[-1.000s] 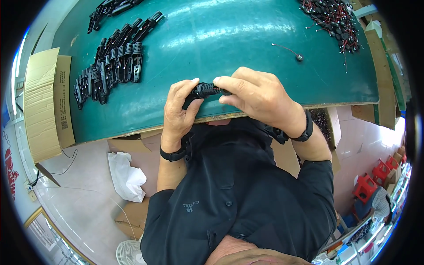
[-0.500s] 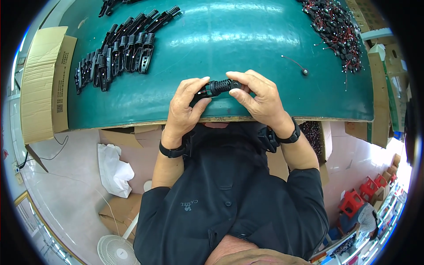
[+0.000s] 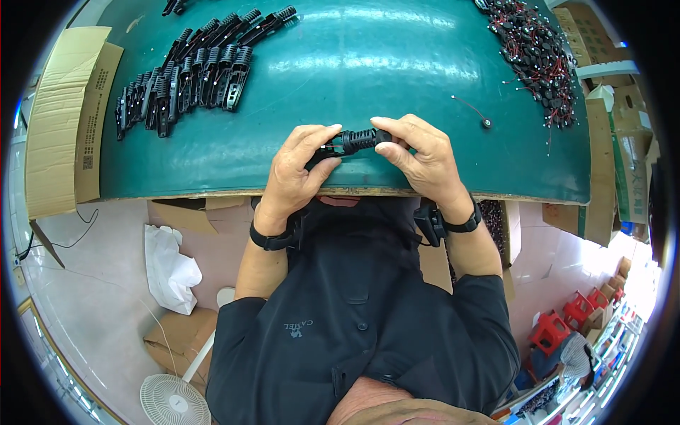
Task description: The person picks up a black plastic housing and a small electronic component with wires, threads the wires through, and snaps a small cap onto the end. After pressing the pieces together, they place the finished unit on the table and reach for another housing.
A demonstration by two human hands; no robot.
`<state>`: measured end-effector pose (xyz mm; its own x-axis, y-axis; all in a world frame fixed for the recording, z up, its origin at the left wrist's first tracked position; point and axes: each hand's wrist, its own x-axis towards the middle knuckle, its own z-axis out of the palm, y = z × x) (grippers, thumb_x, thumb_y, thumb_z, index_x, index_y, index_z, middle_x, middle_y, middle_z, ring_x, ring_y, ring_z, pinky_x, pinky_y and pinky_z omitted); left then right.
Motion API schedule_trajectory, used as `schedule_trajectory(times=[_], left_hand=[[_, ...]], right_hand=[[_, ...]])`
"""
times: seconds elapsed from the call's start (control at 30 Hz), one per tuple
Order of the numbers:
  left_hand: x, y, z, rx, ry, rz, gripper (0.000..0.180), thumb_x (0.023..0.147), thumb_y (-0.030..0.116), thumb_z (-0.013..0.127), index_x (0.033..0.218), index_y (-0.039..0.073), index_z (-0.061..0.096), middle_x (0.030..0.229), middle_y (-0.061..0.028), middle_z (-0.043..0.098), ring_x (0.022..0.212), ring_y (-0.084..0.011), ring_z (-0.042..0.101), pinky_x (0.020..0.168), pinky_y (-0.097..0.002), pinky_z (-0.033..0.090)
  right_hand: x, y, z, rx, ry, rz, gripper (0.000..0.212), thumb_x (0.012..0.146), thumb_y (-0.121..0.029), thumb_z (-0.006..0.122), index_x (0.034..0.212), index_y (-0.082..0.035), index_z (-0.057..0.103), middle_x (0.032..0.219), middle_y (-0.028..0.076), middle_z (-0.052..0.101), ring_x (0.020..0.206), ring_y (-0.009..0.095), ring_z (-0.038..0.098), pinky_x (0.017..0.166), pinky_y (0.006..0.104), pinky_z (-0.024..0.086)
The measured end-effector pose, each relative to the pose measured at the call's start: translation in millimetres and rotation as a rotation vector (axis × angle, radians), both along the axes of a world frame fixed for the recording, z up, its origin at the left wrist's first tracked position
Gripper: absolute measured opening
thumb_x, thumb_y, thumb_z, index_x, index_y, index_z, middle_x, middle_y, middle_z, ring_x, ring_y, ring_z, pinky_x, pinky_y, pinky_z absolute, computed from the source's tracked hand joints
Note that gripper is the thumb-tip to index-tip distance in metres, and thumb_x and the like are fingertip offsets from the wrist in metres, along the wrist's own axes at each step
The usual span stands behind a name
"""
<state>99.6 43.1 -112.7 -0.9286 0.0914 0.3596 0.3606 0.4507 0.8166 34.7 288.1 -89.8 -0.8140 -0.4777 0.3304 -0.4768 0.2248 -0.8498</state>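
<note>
Between my two hands, just above the table's front edge, is a black plastic housing with a ribbed barrel (image 3: 362,139). My left hand (image 3: 296,168) pinches its slotted end, where a bit of red wire shows. My right hand (image 3: 425,154) has its thumb and index finger on the round black end piece (image 3: 383,137) at the other side. Part of the housing is hidden behind my left fingers. Further right on the table lies a single small round black part with thin red and black wires (image 3: 486,123).
Rows of similar black ribbed housings (image 3: 185,81) lie at the left of the green table (image 3: 340,92). A heap of wired round parts (image 3: 535,60) covers its far right. Cardboard boxes (image 3: 67,120) flank the table. A white fan (image 3: 173,402) stands on the floor at lower left.
The view has shifted slightly. My hands and the housing sit a little further right over the table, and the round end piece appears turned, its face less visible. Both hands keep their hold.
</note>
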Motion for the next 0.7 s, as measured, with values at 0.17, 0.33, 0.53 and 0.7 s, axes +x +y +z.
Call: schedule_trajectory(times=[0.17, 0.33, 0.53, 0.7], left_hand=[[-0.8, 0.4, 0.7, -0.004, 0.014, -0.011, 0.057, 0.079, -0.004, 0.084, 0.133, 0.007, 0.071, 0.121, -0.0135, 0.071, 0.107, -0.0311, 0.069, 0.092, -0.0391, 0.057], [0.8, -2.1, -0.2, 0.011, -0.006, -0.006, 0.057, 0.079, -0.003, 0.084, 0.133, 0.007, 0.071, 0.121, -0.0132, 0.071, 0.107, -0.0308, 0.069, 0.091, -0.0387, 0.057], [0.6, -3.7, 1.7, 0.039, -0.034, -0.024, 0.057, 0.079, -0.003, 0.084, 0.133, 0.007, 0.071, 0.12, -0.0128, 0.071, 0.106, -0.0297, 0.069, 0.092, -0.0378, 0.057], [1.6, -5.2, -0.3, 0.034, -0.07, -0.036, 0.053, 0.081, 0.002, 0.085, 0.133, 0.005, 0.072, 0.121, -0.0138, 0.07, 0.108, -0.0284, 0.067, 0.094, -0.0367, 0.055]], right_hand=[[3.8, -5.0, -5.6, -0.088, -0.094, 0.007, 0.037, 0.094, -0.015, 0.082, 0.129, -0.006, 0.076, 0.086, 0.001, 0.059, 0.07, 0.011, 0.053, 0.064, 0.0275, 0.045], [5.2, -7.7, -15.8, -0.174, -0.193, 0.023, 0.038, 0.096, -0.016, 0.08, 0.132, -0.005, 0.075, 0.09, -0.001, 0.057, 0.071, 0.008, 0.051, 0.062, 0.0246, 0.043], [8.2, -8.9, -23.7, -0.273, -0.357, 0.049, 0.039, 0.099, -0.017, 0.077, 0.135, -0.003, 0.072, 0.093, -0.001, 0.056, 0.072, 0.006, 0.053, 0.061, 0.0204, 0.042], [13.3, -13.8, -23.7, -0.363, -0.436, 0.047, 0.04, 0.1, -0.017, 0.077, 0.137, -0.003, 0.071, 0.092, -0.001, 0.055, 0.071, 0.006, 0.053, 0.061, 0.0211, 0.043]])
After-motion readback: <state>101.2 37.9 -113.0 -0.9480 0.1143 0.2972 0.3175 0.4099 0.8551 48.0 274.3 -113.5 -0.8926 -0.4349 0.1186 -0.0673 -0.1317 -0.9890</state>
